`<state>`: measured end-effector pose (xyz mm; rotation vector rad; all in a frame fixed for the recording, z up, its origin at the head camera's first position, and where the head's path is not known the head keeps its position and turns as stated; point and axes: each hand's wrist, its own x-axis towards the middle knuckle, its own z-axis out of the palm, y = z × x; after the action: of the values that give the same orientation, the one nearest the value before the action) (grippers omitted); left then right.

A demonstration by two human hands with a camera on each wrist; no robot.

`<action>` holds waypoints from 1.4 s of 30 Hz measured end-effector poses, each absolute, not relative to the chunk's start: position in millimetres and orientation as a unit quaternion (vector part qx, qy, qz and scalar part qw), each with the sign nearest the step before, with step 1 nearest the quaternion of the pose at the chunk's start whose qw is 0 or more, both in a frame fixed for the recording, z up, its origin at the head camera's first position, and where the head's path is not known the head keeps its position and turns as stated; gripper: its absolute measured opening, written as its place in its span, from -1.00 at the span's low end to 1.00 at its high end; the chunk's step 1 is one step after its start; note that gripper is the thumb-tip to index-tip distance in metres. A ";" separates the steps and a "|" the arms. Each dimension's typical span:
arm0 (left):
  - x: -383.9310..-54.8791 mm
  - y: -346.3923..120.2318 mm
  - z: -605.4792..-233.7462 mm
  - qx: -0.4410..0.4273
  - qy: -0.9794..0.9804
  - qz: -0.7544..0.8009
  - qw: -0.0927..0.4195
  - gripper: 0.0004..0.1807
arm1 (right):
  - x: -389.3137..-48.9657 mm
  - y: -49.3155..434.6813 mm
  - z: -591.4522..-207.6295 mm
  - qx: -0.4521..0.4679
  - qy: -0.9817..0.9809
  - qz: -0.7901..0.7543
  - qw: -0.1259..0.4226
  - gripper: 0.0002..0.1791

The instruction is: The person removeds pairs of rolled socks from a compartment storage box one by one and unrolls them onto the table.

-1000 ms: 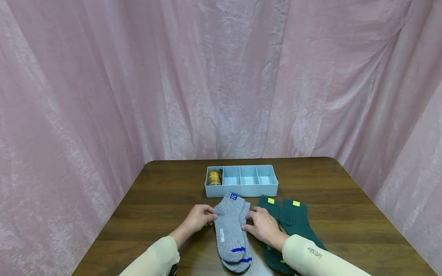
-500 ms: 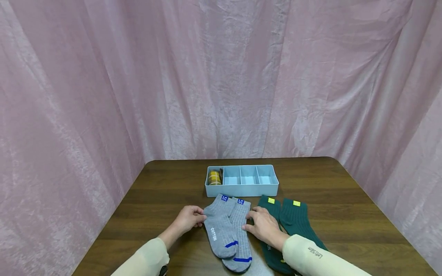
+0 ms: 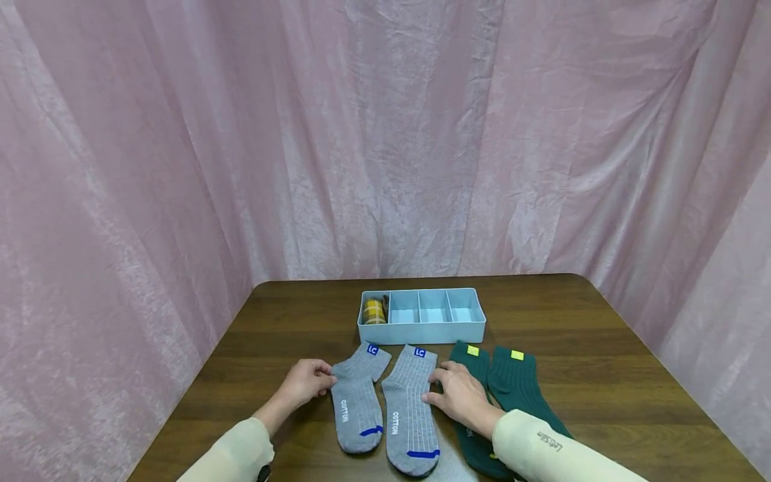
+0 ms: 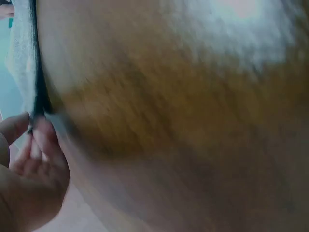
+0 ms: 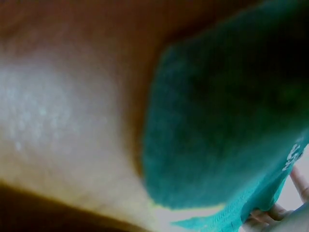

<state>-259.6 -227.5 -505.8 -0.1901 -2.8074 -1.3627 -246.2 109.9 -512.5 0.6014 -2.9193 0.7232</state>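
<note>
Two grey ankle socks lie side by side, slightly apart, each with a blue tag at the cuff and a blue toe stripe. My left hand [image 3: 305, 381] pinches the heel edge of the left grey sock [image 3: 357, 405] between thumb and fingers; the left wrist view shows that pinch from the side. My right hand [image 3: 460, 393] rests with loosely bent fingertips against the right edge of the other grey sock [image 3: 411, 408]. Under that hand and wrist lies a dark green sock [image 3: 476, 445], partly hidden; a second green sock [image 3: 518, 385] lies beside it, partly covered by the sleeve.
Behind the socks stands a light blue divided box [image 3: 421, 333]. Its leftmost compartment holds a rolled yellow plaid item [image 3: 374, 311]; the other compartments show bare bottoms. The brown wooden table [image 3: 289, 321] ends at a pink curtain [image 3: 385, 147].
My left hand has drawn the upper grey sock leftward off the other one, so the two now lie separate. The right hand has hardly moved.
</note>
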 end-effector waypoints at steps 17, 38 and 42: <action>-251.1 -194.0 -506.9 -0.299 -0.939 -0.157 -0.067 -0.25 | -246.3 110.2 -510.5 0.189 -0.953 0.234 0.027 -0.65; -233.8 -172.4 -504.8 -0.257 -0.956 -0.118 -0.074 -0.14 | -246.4 115.0 -506.1 0.199 -0.954 0.221 0.028 -0.68; -233.3 -169.9 -505.3 -0.253 -0.959 -0.113 -0.067 -0.13 | -246.5 116.6 -504.8 0.197 -0.955 0.220 0.023 -0.68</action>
<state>-233.3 -169.9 -505.3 -0.8306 -3.1467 -0.3707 -246.5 116.6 -504.8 0.6085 -2.9572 0.6819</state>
